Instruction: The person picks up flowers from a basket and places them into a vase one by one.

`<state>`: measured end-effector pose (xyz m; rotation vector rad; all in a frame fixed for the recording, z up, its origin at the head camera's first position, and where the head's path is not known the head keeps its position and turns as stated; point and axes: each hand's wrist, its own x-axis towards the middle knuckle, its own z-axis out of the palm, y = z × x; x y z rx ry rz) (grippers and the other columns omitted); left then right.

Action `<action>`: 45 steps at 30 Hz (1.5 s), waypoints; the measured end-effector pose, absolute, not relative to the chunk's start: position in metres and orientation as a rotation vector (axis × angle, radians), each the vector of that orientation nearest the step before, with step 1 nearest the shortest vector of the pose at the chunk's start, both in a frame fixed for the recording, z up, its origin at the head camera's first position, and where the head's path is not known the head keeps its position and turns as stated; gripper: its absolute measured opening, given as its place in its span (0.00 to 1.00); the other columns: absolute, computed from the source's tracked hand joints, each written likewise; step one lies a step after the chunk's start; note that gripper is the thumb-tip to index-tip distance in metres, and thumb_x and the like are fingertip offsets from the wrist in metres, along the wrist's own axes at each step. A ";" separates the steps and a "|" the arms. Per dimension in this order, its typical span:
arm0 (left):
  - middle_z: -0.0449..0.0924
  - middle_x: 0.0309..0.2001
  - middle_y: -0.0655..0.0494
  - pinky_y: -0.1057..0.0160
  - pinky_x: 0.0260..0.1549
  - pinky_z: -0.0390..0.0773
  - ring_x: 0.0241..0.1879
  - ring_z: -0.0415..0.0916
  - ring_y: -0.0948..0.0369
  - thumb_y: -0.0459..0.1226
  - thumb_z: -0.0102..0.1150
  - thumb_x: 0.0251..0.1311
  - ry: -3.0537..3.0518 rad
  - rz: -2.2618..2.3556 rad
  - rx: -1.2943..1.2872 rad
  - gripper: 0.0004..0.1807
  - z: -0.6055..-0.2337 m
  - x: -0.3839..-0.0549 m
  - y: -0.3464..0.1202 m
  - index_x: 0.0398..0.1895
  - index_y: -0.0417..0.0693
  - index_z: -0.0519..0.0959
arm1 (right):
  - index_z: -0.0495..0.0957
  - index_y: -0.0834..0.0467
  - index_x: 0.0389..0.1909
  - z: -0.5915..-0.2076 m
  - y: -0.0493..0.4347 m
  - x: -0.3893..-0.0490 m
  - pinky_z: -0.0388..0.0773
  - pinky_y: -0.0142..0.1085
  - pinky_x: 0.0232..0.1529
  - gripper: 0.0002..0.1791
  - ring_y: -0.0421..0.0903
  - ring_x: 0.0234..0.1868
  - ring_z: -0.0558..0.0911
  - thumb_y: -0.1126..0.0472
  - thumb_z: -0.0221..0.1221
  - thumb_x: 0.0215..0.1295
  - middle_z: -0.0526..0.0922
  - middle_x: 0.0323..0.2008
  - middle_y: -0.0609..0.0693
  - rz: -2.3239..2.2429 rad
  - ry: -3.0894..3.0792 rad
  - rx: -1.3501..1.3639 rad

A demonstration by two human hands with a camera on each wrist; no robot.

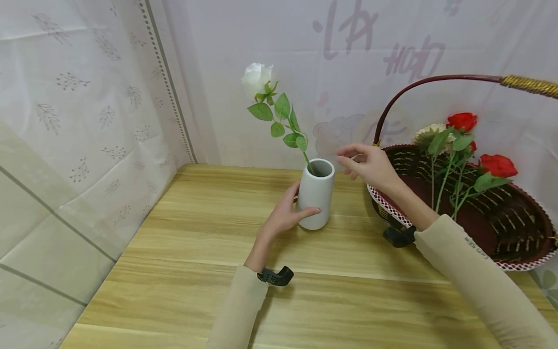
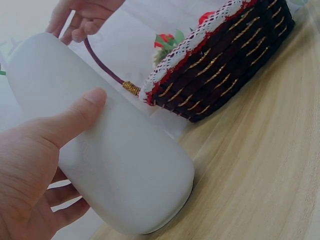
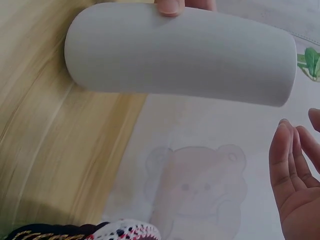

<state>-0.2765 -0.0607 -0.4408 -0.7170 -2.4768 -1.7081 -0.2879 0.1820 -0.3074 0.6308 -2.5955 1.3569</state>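
A white cylindrical vase (image 1: 316, 198) stands upright on the wooden table. One artificial white rose (image 1: 258, 80) leans out of it to the left, its leafy green stem (image 1: 307, 157) inside the mouth. My left hand (image 1: 285, 212) holds the vase from its left side; in the left wrist view the thumb (image 2: 85, 110) lies across the front and other fingers go behind. To the right of the rim, my right hand (image 1: 368, 166) hovers with loosely bent fingers and nothing between them. The right wrist view shows those fingers (image 3: 282, 155) apart from the vase.
At the right stands a dark woven basket (image 1: 520, 213) with a tall arched handle (image 1: 418, 83). Red roses (image 1: 499, 166) and a cream flower (image 1: 429, 134) stick up inside it. A printed white curtain (image 1: 244, 29) hangs behind the wooden table (image 1: 209, 218).
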 end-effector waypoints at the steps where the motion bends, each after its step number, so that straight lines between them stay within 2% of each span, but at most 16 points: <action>1: 0.69 0.67 0.56 0.53 0.64 0.68 0.66 0.67 0.58 0.46 0.76 0.56 -2.477 -1.705 -0.718 0.47 -0.441 -0.277 -0.060 0.76 0.54 0.60 | 0.82 0.60 0.53 -0.307 0.184 -0.287 0.81 0.36 0.29 0.17 0.47 0.30 0.83 0.53 0.61 0.73 0.83 0.41 0.58 1.356 -2.591 0.632; 9: 0.71 0.65 0.57 0.54 0.63 0.68 0.64 0.68 0.58 0.46 0.76 0.56 -2.466 -1.703 -0.723 0.46 -0.443 -0.279 -0.060 0.75 0.55 0.61 | 0.79 0.60 0.58 -0.315 0.201 -0.285 0.81 0.33 0.30 0.18 0.44 0.31 0.82 0.53 0.60 0.74 0.82 0.45 0.59 1.344 -2.614 0.625; 15: 0.70 0.65 0.58 0.54 0.64 0.68 0.65 0.68 0.58 0.46 0.76 0.56 -2.474 -1.701 -0.707 0.46 -0.445 -0.279 -0.061 0.76 0.56 0.60 | 0.79 0.60 0.58 -0.317 0.212 -0.287 0.82 0.38 0.32 0.20 0.45 0.29 0.83 0.52 0.60 0.74 0.82 0.44 0.60 1.346 -2.621 0.604; 21: 0.69 0.66 0.59 0.55 0.64 0.67 0.65 0.67 0.60 0.46 0.76 0.56 -2.478 -1.693 -0.706 0.46 -0.444 -0.278 -0.061 0.76 0.56 0.60 | 0.78 0.60 0.58 -0.318 0.230 -0.287 0.83 0.39 0.31 0.19 0.53 0.31 0.83 0.53 0.60 0.74 0.82 0.41 0.56 1.357 -2.611 0.562; 25: 0.69 0.66 0.59 0.55 0.64 0.67 0.65 0.67 0.62 0.47 0.76 0.56 -2.480 -1.694 -0.703 0.47 -0.444 -0.278 -0.061 0.76 0.56 0.60 | 0.79 0.60 0.57 -0.317 0.244 -0.286 0.82 0.36 0.31 0.18 0.52 0.31 0.82 0.54 0.61 0.73 0.82 0.38 0.53 1.353 -2.616 0.504; 31: 0.70 0.66 0.56 0.54 0.64 0.68 0.65 0.68 0.60 0.46 0.76 0.56 -2.479 -1.687 -0.715 0.47 -0.443 -0.277 -0.061 0.76 0.54 0.61 | 0.79 0.59 0.57 -0.317 0.264 -0.281 0.82 0.36 0.31 0.20 0.50 0.29 0.83 0.51 0.61 0.73 0.83 0.38 0.55 1.305 -2.635 0.461; 36: 0.70 0.66 0.56 0.54 0.64 0.68 0.65 0.68 0.61 0.47 0.76 0.56 -2.486 -1.690 -0.705 0.46 -0.441 -0.277 -0.061 0.75 0.54 0.61 | 0.78 0.59 0.57 -0.318 0.273 -0.278 0.82 0.37 0.31 0.21 0.48 0.28 0.83 0.49 0.61 0.72 0.83 0.36 0.46 1.292 -2.650 0.436; 45: 0.70 0.66 0.56 0.54 0.64 0.68 0.65 0.67 0.60 0.47 0.75 0.56 -2.482 -1.694 -0.722 0.47 -0.441 -0.277 -0.061 0.76 0.54 0.60 | 0.78 0.58 0.57 -0.318 0.290 -0.275 0.81 0.35 0.31 0.20 0.42 0.29 0.84 0.50 0.61 0.73 0.83 0.34 0.39 1.237 -2.665 0.404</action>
